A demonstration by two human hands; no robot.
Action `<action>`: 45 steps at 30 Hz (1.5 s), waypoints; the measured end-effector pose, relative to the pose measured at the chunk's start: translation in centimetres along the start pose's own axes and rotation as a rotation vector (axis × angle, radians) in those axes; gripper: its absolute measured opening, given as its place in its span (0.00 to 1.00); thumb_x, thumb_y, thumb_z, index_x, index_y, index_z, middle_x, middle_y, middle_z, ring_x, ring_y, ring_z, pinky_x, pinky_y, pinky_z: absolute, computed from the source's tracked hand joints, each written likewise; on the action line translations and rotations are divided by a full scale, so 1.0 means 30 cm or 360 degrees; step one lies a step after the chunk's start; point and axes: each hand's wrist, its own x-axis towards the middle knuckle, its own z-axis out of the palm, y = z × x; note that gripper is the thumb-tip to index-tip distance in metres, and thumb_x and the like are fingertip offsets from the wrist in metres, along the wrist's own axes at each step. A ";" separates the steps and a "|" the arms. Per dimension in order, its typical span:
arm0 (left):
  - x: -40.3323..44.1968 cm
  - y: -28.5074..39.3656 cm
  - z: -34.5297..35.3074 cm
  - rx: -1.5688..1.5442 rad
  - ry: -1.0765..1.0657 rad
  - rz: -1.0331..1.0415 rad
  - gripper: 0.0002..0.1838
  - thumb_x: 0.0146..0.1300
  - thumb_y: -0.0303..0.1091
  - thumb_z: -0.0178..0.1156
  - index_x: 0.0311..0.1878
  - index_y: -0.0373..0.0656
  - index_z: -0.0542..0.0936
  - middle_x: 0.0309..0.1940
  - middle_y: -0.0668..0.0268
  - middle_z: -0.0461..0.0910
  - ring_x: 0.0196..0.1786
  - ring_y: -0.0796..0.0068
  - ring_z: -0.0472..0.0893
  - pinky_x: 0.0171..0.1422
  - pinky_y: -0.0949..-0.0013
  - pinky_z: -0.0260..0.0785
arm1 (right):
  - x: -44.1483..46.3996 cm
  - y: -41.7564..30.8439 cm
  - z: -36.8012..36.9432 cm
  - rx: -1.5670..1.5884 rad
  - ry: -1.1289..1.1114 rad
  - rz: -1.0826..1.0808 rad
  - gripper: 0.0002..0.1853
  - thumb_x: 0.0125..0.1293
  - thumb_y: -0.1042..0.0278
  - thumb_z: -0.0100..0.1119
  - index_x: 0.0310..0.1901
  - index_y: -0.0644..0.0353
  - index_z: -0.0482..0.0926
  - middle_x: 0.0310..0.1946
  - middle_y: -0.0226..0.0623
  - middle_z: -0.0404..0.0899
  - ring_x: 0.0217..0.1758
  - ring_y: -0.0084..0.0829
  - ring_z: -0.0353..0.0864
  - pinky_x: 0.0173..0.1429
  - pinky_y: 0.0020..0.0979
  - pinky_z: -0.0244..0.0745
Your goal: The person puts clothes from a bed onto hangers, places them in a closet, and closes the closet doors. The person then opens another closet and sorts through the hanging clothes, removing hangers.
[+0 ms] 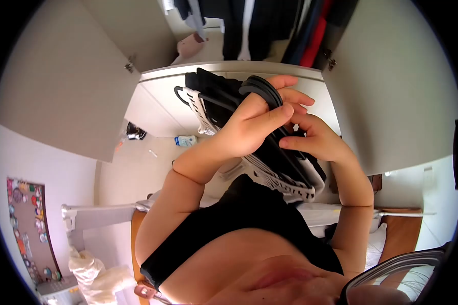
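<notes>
A bundle of black hangers (262, 87) is looped by its hooks over my left hand (257, 122). The fingers of that hand pass through the hooks and its thumb points right. My right hand (315, 137) is closed around the upper part of the hangers, just below the hooks, thumb and fingers partly hiding it. Black clothes (213, 104) hang from the bundle. White slotted trim (196, 109) shows along the left side, and a similar white trim (290, 189) along the lower edge. Where my fingers overlap the hangers, details are hidden.
An open wardrobe stands ahead, with a left door (56, 81) and a right door (392, 86). Dark and red garments (315, 40) hang inside, near a pink item (190, 47). On the floor lie a small blue-and-white packet (186, 141) and a black item (136, 131).
</notes>
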 end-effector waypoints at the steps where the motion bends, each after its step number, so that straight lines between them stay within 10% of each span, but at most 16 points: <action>1: 0.015 0.037 -0.009 0.0032 0.0037 0.0026 0.26 0.70 0.35 0.50 0.67 0.31 0.61 0.52 0.52 0.78 0.48 0.69 0.78 0.57 0.65 0.69 | 0.037 -0.020 -0.004 -0.0189 0.0116 -0.0223 0.21 0.61 0.58 0.67 0.48 0.65 0.76 0.37 0.35 0.78 0.41 0.29 0.75 0.44 0.28 0.70; 4: 0.096 0.088 -0.047 0.0075 0.0161 0.0151 0.21 0.70 0.32 0.52 0.61 0.32 0.65 0.42 0.62 0.81 0.36 0.80 0.77 0.44 0.73 0.71 | 0.072 -0.067 -0.025 -0.0795 0.0307 -0.0671 0.34 0.57 0.48 0.68 0.56 0.67 0.71 0.46 0.50 0.75 0.51 0.49 0.73 0.54 0.40 0.70; 7: 0.197 0.132 -0.079 0.0274 0.0396 0.0424 0.12 0.64 0.31 0.58 0.46 0.33 0.76 0.31 0.67 0.79 0.31 0.82 0.73 0.39 0.77 0.64 | 0.097 -0.134 -0.041 -0.1399 0.0631 -0.0826 0.39 0.54 0.48 0.70 0.62 0.63 0.68 0.51 0.50 0.76 0.50 0.47 0.78 0.52 0.39 0.73; 11: 0.229 0.191 -0.090 0.0239 0.0410 0.0424 0.20 0.70 0.29 0.55 0.61 0.33 0.65 0.35 0.73 0.70 0.37 0.87 0.68 0.45 0.82 0.61 | 0.100 -0.172 -0.095 -0.1054 0.0714 -0.0215 0.34 0.53 0.50 0.72 0.57 0.61 0.73 0.41 0.45 0.82 0.31 0.39 0.80 0.38 0.35 0.75; 17: 0.198 0.372 -0.013 0.0683 0.0520 0.0466 0.10 0.64 0.31 0.57 0.43 0.34 0.76 0.33 0.67 0.77 0.37 0.79 0.73 0.46 0.75 0.64 | 0.142 -0.211 -0.179 -0.1031 0.0632 -0.0728 0.22 0.53 0.53 0.73 0.36 0.62 0.76 0.23 0.43 0.76 0.24 0.40 0.77 0.30 0.35 0.70; 23: 0.188 0.524 0.044 0.0620 0.0519 0.0291 0.45 0.50 0.40 0.65 0.67 0.24 0.58 0.41 0.52 0.76 0.38 0.74 0.71 0.48 0.71 0.63 | 0.169 -0.362 -0.255 -0.0708 0.0240 -0.1016 0.17 0.51 0.63 0.72 0.36 0.63 0.77 0.27 0.44 0.75 0.32 0.47 0.75 0.36 0.37 0.70; 29: 0.291 0.598 -0.121 0.0440 0.0618 0.0346 0.43 0.52 0.40 0.63 0.64 0.18 0.57 0.41 0.50 0.76 0.35 0.73 0.71 0.48 0.72 0.64 | 0.395 -0.362 -0.367 0.0029 -0.0708 -0.0942 0.32 0.49 0.69 0.65 0.58 0.70 0.70 0.47 0.40 0.74 0.47 0.32 0.74 0.52 0.28 0.69; 36: 0.501 0.785 -0.571 0.0581 0.0443 0.0570 0.32 0.59 0.35 0.54 0.59 0.15 0.62 0.29 0.63 0.69 0.29 0.78 0.67 0.42 0.69 0.70 | 0.753 -0.634 -0.385 0.0668 -0.0739 -0.0284 0.42 0.40 0.68 0.68 0.63 0.69 0.67 0.59 0.39 0.71 0.62 0.29 0.68 0.68 0.29 0.60; 45: 0.950 1.355 -1.069 0.0336 0.0073 0.0113 0.22 0.75 0.38 0.39 0.53 0.25 0.70 0.33 0.57 0.77 0.34 0.70 0.77 0.48 0.66 0.73 | 1.193 -1.164 -0.420 0.1030 -0.0523 -0.0567 0.37 0.50 0.75 0.65 0.63 0.63 0.60 0.52 0.31 0.68 0.55 0.22 0.67 0.62 0.27 0.62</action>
